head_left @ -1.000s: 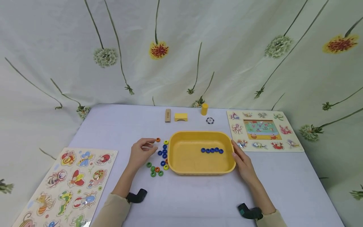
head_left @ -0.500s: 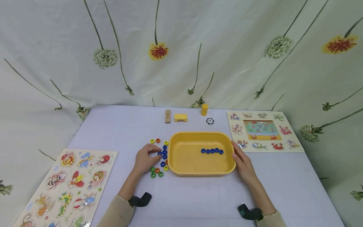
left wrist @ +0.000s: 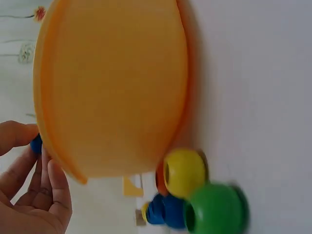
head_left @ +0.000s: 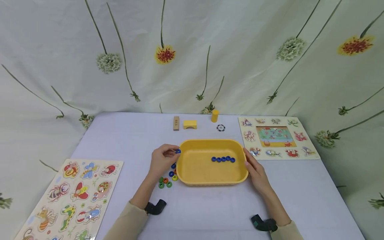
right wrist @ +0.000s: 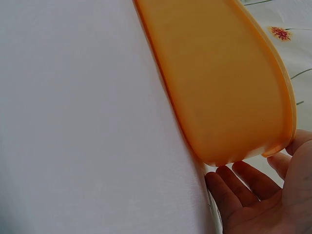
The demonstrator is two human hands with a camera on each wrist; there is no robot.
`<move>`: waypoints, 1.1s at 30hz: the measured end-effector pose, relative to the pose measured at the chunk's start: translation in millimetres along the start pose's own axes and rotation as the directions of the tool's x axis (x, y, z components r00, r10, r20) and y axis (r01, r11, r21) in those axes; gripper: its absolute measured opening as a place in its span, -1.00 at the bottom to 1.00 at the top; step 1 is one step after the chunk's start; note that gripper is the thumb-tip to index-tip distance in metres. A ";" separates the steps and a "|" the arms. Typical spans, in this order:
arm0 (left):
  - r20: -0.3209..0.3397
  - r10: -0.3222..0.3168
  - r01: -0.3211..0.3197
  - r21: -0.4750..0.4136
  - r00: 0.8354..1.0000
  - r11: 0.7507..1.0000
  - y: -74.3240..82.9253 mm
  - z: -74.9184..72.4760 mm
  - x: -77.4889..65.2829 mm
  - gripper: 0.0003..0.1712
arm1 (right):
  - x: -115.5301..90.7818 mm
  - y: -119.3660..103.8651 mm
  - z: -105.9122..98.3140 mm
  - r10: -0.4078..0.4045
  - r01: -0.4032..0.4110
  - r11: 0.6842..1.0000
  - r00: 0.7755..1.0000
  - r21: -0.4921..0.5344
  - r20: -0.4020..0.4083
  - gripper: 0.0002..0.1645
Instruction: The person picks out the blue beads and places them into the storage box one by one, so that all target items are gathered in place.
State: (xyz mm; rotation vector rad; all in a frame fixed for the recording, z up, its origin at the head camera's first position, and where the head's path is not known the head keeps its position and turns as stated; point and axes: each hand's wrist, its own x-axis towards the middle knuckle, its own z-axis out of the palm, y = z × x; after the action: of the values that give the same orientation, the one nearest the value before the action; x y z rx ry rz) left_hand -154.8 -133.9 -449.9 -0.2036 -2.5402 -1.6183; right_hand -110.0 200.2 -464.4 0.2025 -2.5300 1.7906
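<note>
In the head view, my left hand (head_left: 162,160) pinches a blue bead (head_left: 178,151) between thumb and fingertip, right at the left rim of a yellow tray (head_left: 198,176). The left wrist view shows that blue bead (left wrist: 36,144) beside the tray rim. Inside the tray, several blue beads (head_left: 223,159) form a row. My right hand (head_left: 257,172) holds the tray's right end, thumb at the rim and fingers along the outer wall (right wrist: 243,131). Loose green beads (head_left: 161,185), a yellow bead (head_left: 175,178) and others lie left of the tray, some hidden by my left hand.
Behind the tray stand a wooden block (head_left: 176,123), a yellow arch block (head_left: 190,124), a yellow cylinder (head_left: 214,116) and a round chip (head_left: 220,128). An insect puzzle board (head_left: 72,196) lies at left, a sea-animal puzzle board (head_left: 307,135) at back right.
My left hand moved from near the orange bead down to the blue beads, took hold of one, then carried it up and right to the tray's rim. My right hand stayed at the tray.
</note>
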 end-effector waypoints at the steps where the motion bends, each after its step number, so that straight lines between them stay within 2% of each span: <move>1: 0.025 0.008 -0.007 -0.010 1.000 1.000 6.0 5.1 2.2 -0.72 | 0.0 0.0 0.1 0.000 0.000 1.000 1.000 -0.001 -0.001 -0.46; 4: 0.105 0.016 -0.016 0.000 0.994 1.000 21.0 23.4 8.8 -0.74 | 0.1 0.3 0.1 0.002 -0.002 1.000 1.000 0.001 0.001 -0.46; 6: 0.154 0.013 -0.021 0.053 0.988 0.998 26.5 37.2 13.8 -0.76 | 0.2 0.5 0.2 0.005 -0.005 1.000 1.000 0.003 0.002 -0.46; 11: 0.268 -0.016 -0.044 0.216 0.963 0.975 27.0 69.1 27.4 -0.82 | 0.2 0.8 0.5 0.006 -0.006 1.000 1.000 0.008 0.000 -0.46; 16: 0.347 -0.070 -0.043 0.310 0.935 0.950 24.1 87.7 34.7 -0.85 | 0.2 -0.3 -0.2 0.006 -0.006 1.000 1.000 -0.002 0.009 -0.46; 22: 0.429 -0.053 -0.115 0.357 0.902 0.927 26.2 96.0 36.5 -0.84 | -0.3 -3.6 -1.8 0.010 -0.010 1.000 1.000 -0.017 0.003 -0.46; 26: 0.455 -0.063 -0.113 0.349 0.889 0.930 25.8 96.6 34.7 -0.86 | -0.6 -4.5 -0.5 0.006 -0.006 1.000 1.000 -0.002 0.006 -0.46; 28: 0.456 -0.080 -0.089 0.336 0.887 0.937 25.0 96.2 33.8 -0.84 | -0.4 -4.2 0.0 0.006 -0.006 1.000 1.000 0.004 0.009 -0.45; 30: 0.447 -0.073 -0.091 0.335 0.892 0.938 26.7 94.4 31.3 -0.80 | -0.2 -3.0 -0.1 0.007 -0.007 1.000 1.000 0.012 0.008 -0.46; 33: 0.401 0.017 -0.159 0.324 0.916 0.932 30.9 86.4 23.3 -0.75 | -0.4 -1.5 0.2 0.016 -0.016 1.000 1.000 0.013 0.006 -0.45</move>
State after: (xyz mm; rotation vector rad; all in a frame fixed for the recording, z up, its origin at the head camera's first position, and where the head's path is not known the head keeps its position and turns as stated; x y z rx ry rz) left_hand -174.8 -41.4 -454.6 -0.6569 -3.0076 -1.1508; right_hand -109.5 199.5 -463.2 0.1892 -2.5321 1.8154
